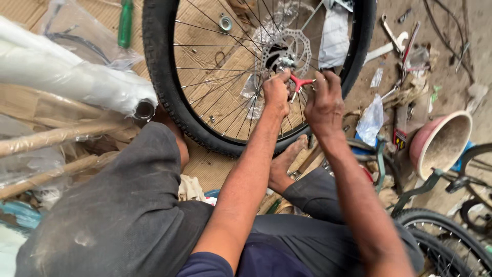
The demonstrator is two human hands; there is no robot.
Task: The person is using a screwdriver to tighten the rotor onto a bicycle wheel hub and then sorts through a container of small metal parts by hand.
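Note:
A bicycle wheel (159, 61) with a black tyre and thin spokes lies in front of me on flattened cardboard. A silver brake disc (297, 43) sits on its hub. My left hand (277, 95) reaches through the spokes, fingertips pinched at the hub just below the disc. My right hand (324, 102) grips a small red three-armed wrench (300, 83) that points at the hub. My bare foot (287, 164) presses against the tyre's near edge.
A white wrapped tube (72, 77) and paper-wrapped bars lie at left. A green-handled screwdriver (125, 23) rests on the cardboard. Spanners (392, 36), plastic bags and scraps litter the ground at right, beside a pink bowl (441, 143), a teal frame and another wheel (451, 241).

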